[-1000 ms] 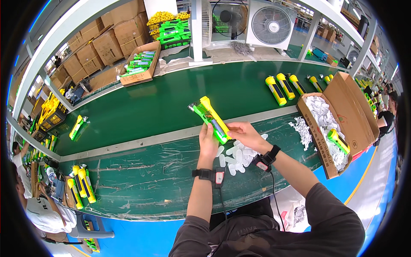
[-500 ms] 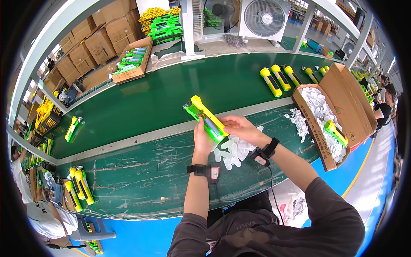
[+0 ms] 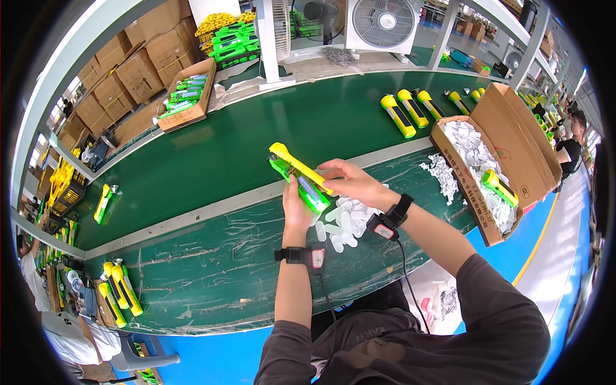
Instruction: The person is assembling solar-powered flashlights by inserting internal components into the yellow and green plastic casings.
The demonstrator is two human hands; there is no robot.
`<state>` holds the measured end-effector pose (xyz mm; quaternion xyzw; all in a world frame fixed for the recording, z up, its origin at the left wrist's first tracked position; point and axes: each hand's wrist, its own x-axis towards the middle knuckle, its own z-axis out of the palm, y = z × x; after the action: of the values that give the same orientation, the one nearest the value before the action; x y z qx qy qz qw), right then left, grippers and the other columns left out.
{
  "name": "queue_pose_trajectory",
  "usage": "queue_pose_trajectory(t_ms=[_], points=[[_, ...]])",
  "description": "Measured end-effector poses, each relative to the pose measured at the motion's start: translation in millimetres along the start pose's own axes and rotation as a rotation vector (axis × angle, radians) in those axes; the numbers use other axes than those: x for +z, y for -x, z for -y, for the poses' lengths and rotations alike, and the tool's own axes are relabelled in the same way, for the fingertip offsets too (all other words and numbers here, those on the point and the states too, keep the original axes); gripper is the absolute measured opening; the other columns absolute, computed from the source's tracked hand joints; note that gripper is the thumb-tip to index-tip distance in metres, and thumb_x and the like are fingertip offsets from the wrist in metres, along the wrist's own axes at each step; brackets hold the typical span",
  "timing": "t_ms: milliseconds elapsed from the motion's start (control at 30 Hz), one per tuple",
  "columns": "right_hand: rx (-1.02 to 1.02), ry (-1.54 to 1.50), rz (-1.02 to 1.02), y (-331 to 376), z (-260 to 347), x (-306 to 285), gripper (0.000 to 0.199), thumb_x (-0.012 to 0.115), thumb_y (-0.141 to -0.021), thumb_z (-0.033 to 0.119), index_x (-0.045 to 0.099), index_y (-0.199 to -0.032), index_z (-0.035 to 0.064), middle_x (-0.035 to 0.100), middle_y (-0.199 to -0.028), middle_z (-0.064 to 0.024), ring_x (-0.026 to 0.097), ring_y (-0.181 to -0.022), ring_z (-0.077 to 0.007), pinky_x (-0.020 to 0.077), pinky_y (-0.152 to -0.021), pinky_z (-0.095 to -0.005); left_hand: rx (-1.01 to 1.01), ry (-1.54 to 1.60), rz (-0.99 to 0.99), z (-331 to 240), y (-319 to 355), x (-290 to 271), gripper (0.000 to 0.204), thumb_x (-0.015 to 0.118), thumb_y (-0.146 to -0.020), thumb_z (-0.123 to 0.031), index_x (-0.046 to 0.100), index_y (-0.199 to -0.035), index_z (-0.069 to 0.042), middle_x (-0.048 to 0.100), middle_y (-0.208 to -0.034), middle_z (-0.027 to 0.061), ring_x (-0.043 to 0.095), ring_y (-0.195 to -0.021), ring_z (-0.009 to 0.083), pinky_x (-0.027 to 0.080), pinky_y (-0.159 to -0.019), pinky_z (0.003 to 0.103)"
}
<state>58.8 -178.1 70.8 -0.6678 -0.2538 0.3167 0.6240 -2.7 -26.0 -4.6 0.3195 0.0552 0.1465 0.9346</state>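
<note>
Over the green work surface, my left hand [image 3: 296,212] is closed around the green half shell [image 3: 314,200] of a flashlight, which holds a pale cylindrical cell. My right hand [image 3: 354,184] pinches the lower end of the matching yellow half shell [image 3: 296,164]. The two halves lie lengthwise against each other, with the yellow one slightly skewed and on the far side. Whether they touch all along is hidden. Clear, rounded plastic pieces [image 3: 346,221] are heaped just beyond my right wrist.
An open carton [image 3: 471,192] of small white parts stands at the right, a yellow-green flashlight [image 3: 499,187] lying on them. Several yellow flashlights [image 3: 398,117] rest on the far belt [image 3: 256,154]. More flashlights [image 3: 122,287] lie at the near left. Another carton [image 3: 202,96] holds green shells.
The yellow half has turned relative to the green one and now covers more of its head end. Both hands stay on their halves. The whole view has shifted slightly.
</note>
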Motion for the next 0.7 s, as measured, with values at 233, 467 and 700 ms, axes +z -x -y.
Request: queue_pose_trajectory(t_ms=[233, 467, 700], points=[[0.077, -0.111, -0.002, 2.8, 7.2, 1.6, 0.042, 0.06, -0.089, 0.012, 0.044, -0.125, -0.0024, 0.058, -0.111, -0.0128, 0.058, -0.099, -0.0164, 0.0483, -0.084, -0.0283, -0.003, -0.033, 0.006, 0.9, 1.0, 0.5, 0.04, 0.037, -0.1, -0.035, 0.045, -0.119, -0.001, 0.057, -0.109, 0.0111, 0.058, -0.101, 0.0222, 0.047, -0.089, 0.038], [-0.102, -0.034, 0.05, -3.6, -12.5, 3.4, 0.039, 0.055, -0.089, 0.004, 0.048, -0.126, -0.0048, 0.057, -0.119, -0.0136, 0.056, -0.108, -0.0168, 0.0449, -0.093, -0.0295, -0.004, -0.013, 0.051, -0.2, -0.1, 3.8, 0.046, 0.031, -0.101, -0.036, 0.044, -0.122, 0.003, 0.055, -0.117, 0.0151, 0.055, -0.108, 0.0265, 0.045, -0.094, 0.04], [-0.026, 0.076, 0.052, 3.7, -14.0, 5.7, 0.034, 0.058, -0.086, 0.004, 0.055, -0.117, -0.0101, 0.061, -0.114, -0.0141, 0.06, -0.099, -0.0148, 0.0467, -0.088, -0.027, 0.014, -0.001, 0.057, -1.1, 1.5, 4.6, 0.046, 0.033, -0.1, -0.039, 0.046, -0.121, 0.0, 0.055, -0.116, 0.0149, 0.054, -0.11, 0.0288, 0.044, -0.096, 0.043]])
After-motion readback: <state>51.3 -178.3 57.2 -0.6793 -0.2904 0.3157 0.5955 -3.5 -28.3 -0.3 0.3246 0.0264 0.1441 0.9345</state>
